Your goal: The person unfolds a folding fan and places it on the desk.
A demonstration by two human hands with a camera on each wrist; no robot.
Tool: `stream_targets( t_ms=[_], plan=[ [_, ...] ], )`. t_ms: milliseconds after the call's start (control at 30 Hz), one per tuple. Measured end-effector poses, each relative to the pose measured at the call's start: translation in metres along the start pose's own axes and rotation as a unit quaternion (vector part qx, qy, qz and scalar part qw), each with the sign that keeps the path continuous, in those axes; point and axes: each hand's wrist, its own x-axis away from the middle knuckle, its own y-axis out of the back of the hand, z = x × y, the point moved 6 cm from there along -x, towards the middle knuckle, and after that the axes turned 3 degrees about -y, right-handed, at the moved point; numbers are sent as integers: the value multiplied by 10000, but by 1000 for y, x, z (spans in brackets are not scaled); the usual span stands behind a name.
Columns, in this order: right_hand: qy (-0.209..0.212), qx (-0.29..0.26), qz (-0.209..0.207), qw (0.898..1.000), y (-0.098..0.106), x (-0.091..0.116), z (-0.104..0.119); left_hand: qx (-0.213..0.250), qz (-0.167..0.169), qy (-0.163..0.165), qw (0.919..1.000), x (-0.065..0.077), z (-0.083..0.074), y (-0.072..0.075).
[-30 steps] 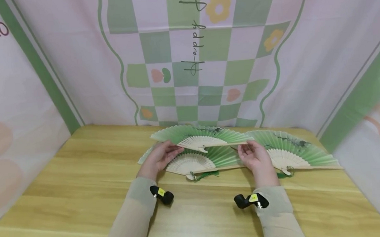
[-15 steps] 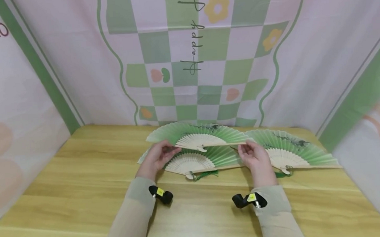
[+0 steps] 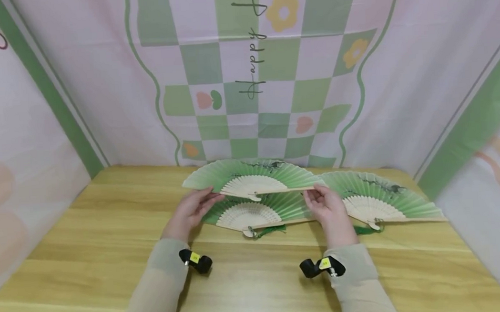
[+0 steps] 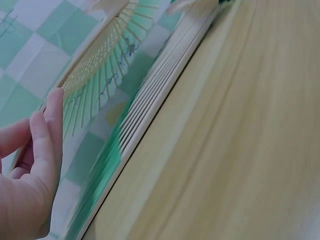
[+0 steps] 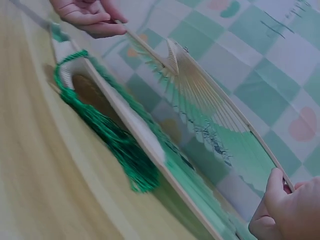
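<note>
An unfolded green folding fan (image 3: 251,172) with pale ribs is held up between both hands. My left hand (image 3: 190,211) pinches its left end, and my right hand (image 3: 328,206) pinches the right end of its lower guard stick. Just below and nearer lies a second spread fan (image 3: 249,215) on the table, partly covered by the raised one. A green tassel (image 5: 117,145) hangs from its pivot, seen close up in the right wrist view. In the left wrist view my thumb and fingers (image 4: 45,135) grip the raised fan's edge, apart from the lower fan.
A third spread green fan (image 3: 390,200) lies to the right, beside my right forearm, with its own tassel (image 3: 366,230). The wooden table (image 3: 89,261) ends at a checked cloth backdrop (image 3: 244,125). Cloth walls stand on both sides.
The held fan has shifted left and slightly up, away from the right-hand fan. Both hands have moved left with it, still gripping it. The other fans lie as before.
</note>
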Motion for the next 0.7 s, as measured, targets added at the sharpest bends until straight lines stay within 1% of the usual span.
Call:
stream_targets(
  t_ms=[67, 133, 233, 367, 533, 700],
  plan=[
    [4, 214, 63, 9998, -5, 0, -7, -12, -95, 30, 9999, 4, -6, 9],
    [-11, 407, 107, 9991, -9, -2, -15, 74, -204, 85, 9997, 8, -13, 18],
    [-82, 560, 219, 9982, -17, -5, -28, 165, -330, 112, 9993, 15, -25, 29],
    [-227, 860, 385, 9953, -28, -10, -44, 153, -285, 98, 9994, 25, -43, 45],
    [-407, 1404, 683, 9869, -45, -16, -65, 133, -216, 90, 9996, 37, -59, 69],
    [-359, 1944, 832, 9767, -60, -19, -84, 170, -120, 93, 9997, 50, -73, 90]
  ],
)
